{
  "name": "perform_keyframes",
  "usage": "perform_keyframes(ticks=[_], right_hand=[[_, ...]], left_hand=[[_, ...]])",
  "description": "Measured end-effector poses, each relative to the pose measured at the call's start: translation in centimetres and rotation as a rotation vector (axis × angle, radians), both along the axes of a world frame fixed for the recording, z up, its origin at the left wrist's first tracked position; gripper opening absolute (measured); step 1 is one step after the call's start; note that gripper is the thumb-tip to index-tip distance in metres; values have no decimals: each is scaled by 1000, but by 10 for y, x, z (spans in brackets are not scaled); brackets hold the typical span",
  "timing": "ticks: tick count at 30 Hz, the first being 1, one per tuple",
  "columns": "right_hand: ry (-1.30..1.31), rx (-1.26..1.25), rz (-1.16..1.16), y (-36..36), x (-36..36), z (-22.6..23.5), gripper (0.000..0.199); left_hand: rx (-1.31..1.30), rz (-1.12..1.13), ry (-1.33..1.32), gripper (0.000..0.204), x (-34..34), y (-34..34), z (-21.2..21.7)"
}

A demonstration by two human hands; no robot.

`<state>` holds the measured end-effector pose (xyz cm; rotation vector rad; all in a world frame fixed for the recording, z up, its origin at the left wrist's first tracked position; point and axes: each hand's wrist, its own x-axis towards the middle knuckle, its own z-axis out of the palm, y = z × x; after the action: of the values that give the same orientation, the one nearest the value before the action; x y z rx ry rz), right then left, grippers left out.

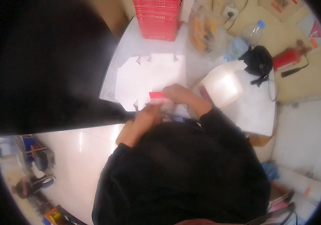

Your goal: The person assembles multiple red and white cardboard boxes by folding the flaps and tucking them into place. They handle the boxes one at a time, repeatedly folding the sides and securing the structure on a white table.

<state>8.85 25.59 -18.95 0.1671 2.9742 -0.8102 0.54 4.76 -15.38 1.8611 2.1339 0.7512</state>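
A flat white cardboard box blank [149, 77] with notched edges lies on the table in front of me. Its near flap is turned up, so a strip of its red outer side shows between my hands. My left hand [148, 118] pinches the near edge of that flap, fingers closed. At the flap's right end is my right hand [177, 93], its fingers curled against the cardboard; the fingertips are partly hidden. Just right of it stands an open carton [224, 87], white inside, with one flap raised.
A tall stack of red cartons [158, 22] stands at the table's far edge. Beyond the open carton are a plastic bag [203, 32], clear bottles [237, 48] and a black pouch [258, 60]. A red fire extinguisher [286, 60] is at right. The white table [260, 108] has curved edges.
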Motion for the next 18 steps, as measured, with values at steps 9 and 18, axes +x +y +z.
perform_keyframes(ticks=[9, 18], right_hand=[[57, -160, -90, -15, 25, 70, 19], [611, -380, 31, -3, 49, 143, 25]], left_hand=[[387, 149, 259, 45, -4, 22, 69], [66, 522, -1041, 21, -39, 3, 56]])
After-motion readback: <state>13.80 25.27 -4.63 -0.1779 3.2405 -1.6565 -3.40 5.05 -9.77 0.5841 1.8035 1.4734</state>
